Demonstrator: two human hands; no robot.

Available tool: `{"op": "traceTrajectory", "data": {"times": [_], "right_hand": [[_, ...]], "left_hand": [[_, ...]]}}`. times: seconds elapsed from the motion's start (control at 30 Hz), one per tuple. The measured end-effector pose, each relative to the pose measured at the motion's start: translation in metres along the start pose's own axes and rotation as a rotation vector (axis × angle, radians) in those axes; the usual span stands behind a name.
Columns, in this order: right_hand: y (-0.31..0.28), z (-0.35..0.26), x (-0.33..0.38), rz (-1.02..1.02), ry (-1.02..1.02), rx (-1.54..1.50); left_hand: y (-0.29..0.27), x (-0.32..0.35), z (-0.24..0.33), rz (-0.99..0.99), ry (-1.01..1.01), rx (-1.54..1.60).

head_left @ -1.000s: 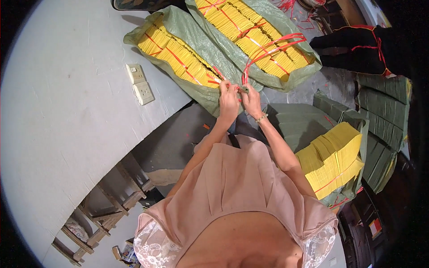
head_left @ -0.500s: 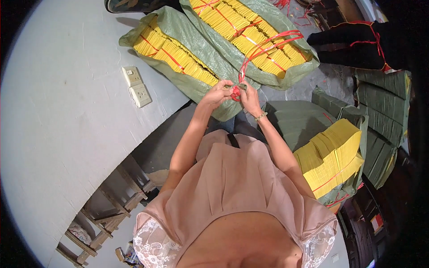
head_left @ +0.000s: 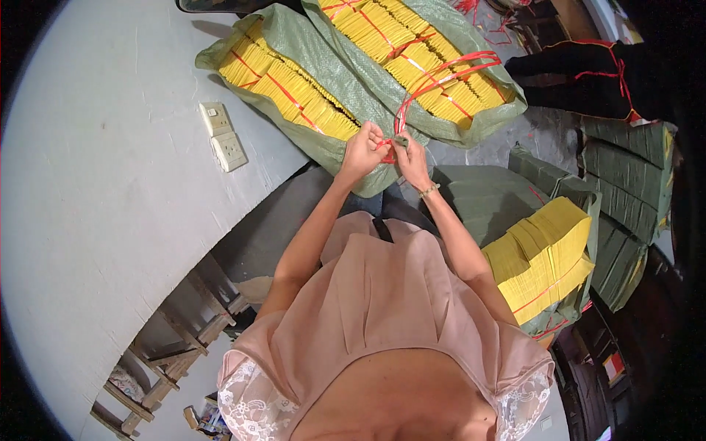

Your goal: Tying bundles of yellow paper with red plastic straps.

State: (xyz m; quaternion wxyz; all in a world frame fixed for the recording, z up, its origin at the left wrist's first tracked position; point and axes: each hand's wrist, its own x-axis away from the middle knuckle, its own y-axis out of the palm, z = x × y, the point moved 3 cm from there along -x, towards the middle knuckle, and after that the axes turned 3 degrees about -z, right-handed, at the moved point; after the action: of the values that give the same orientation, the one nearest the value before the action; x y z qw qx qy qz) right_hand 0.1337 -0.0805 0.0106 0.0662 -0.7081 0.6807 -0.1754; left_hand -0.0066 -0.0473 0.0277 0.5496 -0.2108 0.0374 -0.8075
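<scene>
Two green woven sacks [head_left: 329, 67] lie open ahead of me, their near edges meeting at my hands. Bundles of yellow paper [head_left: 298, 94], tied with red strips, fill the left sack, and more yellow bundles [head_left: 423, 62] fill the right one. My left hand [head_left: 362, 152] is closed, pinching red plastic twine [head_left: 441, 79] at the sack's gathered edge. Beside it my right hand [head_left: 412, 159], with a beaded bracelet at the wrist, grips a bunched bit of green sack and the twine. A long loop of that twine arcs up over the right sack.
On my left is a pale wall surface [head_left: 118, 162] with a switch and socket [head_left: 222, 137]. To my right stand a yellow paper stack [head_left: 544, 253] and dark green wrapped bundles [head_left: 625, 184]. A wooden frame [head_left: 169, 360] leans at lower left. A dark cloth-like thing [head_left: 581, 77] with red twine lies far right.
My left hand has turned and drawn slightly up and left, pulling the red twine; the red loop between my hands looks smaller. My right hand stays about where it was.
</scene>
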Motion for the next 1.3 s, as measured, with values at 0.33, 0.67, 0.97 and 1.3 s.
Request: {"op": "traceTrajectory", "data": {"times": [0.33, 0.67, 0.97, 1.3], "right_hand": [[0.004, -0.006, 0.003, 0.083, -0.011, 0.049], [0.011, -0.014, 0.005, 0.306, -0.018, 0.104], [0.009, -0.011, 0.003, 0.221, 0.001, 0.067], [0.010, -0.026, 0.009, 0.416, -0.037, 0.178]], "left_hand": [[-0.016, 0.010, 0.019, -0.028, 0.193, -0.564], [-0.006, 0.018, -0.014, 0.048, -0.046, 0.096], [-0.003, 0.022, -0.053, -0.552, -0.347, 1.372], [-0.007, 0.035, -0.007, 0.071, 0.090, -0.086]]}}
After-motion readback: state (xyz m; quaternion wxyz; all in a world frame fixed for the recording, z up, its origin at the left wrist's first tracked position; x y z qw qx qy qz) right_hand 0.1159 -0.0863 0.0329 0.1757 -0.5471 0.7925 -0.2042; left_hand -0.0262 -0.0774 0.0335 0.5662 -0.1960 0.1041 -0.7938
